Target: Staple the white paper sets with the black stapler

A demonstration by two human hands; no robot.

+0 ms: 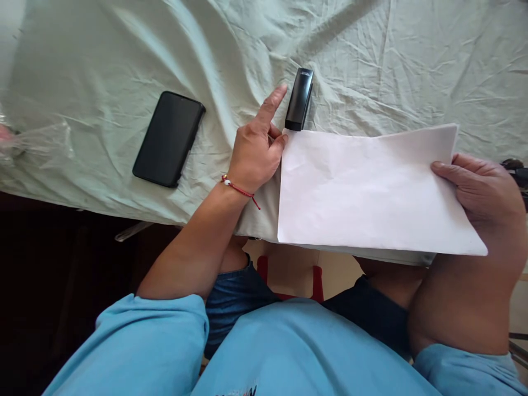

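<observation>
1. Two hands hold one sheet of paper (371,192) at the table edge — right hand (482,192) gripping its right side, left hand (253,151) pinching its left corner, forefinger out.
2. One black stapler (299,99) lies just beyond.
3. One phone (169,138) — farther left on the cloth (124,49).

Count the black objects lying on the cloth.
2: a phone lies left of the left hand; a slim black stapler-like object lies by its index fingertip, above the paper.
</observation>
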